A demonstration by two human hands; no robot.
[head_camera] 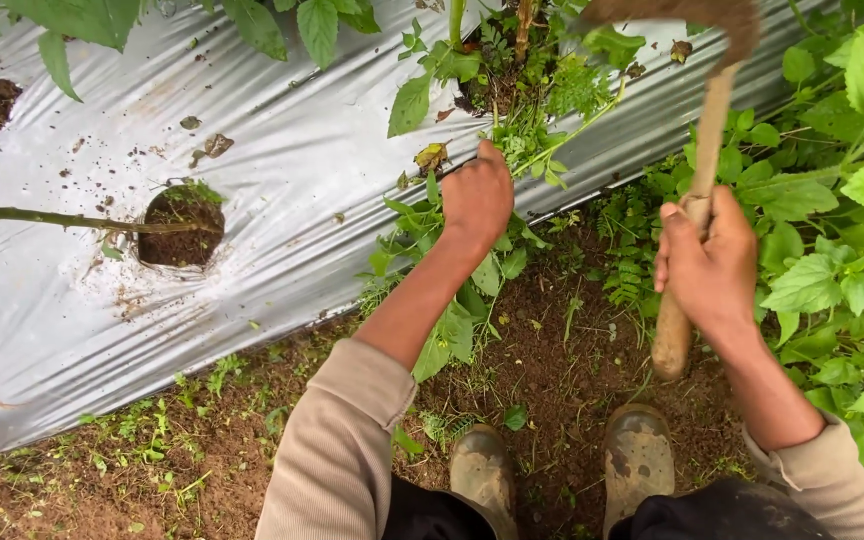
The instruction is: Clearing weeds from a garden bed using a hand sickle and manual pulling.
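Observation:
My left hand (476, 195) is closed around a bunch of green weeds (542, 140) at the edge of the silver plastic mulch sheet (282, 190). The weeds run up to a planting hole (497, 85) at the top middle. My right hand (709, 265) grips the wooden handle (697, 200) of a hoe. Its rusty blade (692, 15) is at the top edge, above the weeds. The handle's butt end (670, 350) sticks out below my fist.
A second planting hole (182, 225) holds a bare stem lying leftward. Leafy plants (842, 230) crowd the right side. Bare brown soil (562, 370) runs along the furrow, where my two muddy boots (482, 465) (637, 455) stand.

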